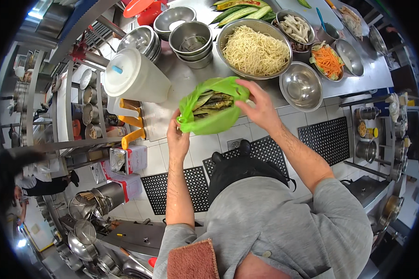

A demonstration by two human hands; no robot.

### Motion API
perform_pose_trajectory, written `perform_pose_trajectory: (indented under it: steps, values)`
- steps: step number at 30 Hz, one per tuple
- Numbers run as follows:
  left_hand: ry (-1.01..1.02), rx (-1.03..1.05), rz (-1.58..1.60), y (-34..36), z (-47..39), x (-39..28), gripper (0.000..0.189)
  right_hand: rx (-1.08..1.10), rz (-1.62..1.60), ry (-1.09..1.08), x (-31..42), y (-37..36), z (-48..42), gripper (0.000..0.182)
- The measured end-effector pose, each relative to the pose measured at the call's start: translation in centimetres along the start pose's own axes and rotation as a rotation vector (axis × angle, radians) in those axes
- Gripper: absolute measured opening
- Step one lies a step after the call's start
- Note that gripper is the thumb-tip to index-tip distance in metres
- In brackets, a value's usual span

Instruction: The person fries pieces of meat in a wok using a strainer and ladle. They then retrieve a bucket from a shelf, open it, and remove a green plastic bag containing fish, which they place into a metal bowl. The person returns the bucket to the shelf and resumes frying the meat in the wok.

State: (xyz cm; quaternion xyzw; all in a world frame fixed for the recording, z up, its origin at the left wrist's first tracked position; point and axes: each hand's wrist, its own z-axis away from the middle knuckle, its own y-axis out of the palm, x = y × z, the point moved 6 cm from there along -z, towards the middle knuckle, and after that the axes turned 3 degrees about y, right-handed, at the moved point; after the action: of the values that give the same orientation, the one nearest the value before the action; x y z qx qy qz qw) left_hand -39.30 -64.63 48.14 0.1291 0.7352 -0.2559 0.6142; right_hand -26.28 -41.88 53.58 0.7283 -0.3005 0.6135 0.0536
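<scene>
Between my two hands is a green plastic bag (216,123), held up near the front edge of the steel table. Its mouth gapes upward and shows dark, greenish-brown food pieces (213,103), perhaps cooked vegetables or small fish; I cannot tell which. My left hand (178,134) grips the bag's gathered left end. At the right rim, the fingers and thumb of my right hand (256,104) pinch the plastic. Just beyond the bag stands a perforated steel colander (220,52) heaped with yellow noodles (255,52). A bare steel bowl (300,85) sits right of my right hand.
A lidded plastic pitcher (136,76) and stacked steel bowls (192,40) stand at the left of the steel table (181,78). Cut green gourds (242,14), shredded carrot (329,62) and pale strips (295,28) lie farther back. Black rubber mats (176,190) cover parts of the tiled floor.
</scene>
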Motion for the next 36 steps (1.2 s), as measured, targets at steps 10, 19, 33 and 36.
perform_pose_trajectory:
  steps: [10,19,33,36]
  values:
    - [0.227,0.244,-0.072,0.1,-3.4,1.5,0.033,0.059,0.308,-0.11,-5.5,3.3,1.7,0.116]
    - [0.005,0.053,0.483,-2.0,-6.3,5.6,0.005,-0.237,-0.006,0.456,-5.1,-0.7,8.5,0.076]
    - [-0.002,-0.402,0.827,-12.0,0.4,5.8,0.012,-0.591,-0.134,0.889,-8.9,-4.1,14.6,0.033]
    - [0.034,-0.41,0.86,-12.7,0.9,4.0,0.013,-0.45,-0.312,0.867,-7.3,1.9,8.6,0.036]
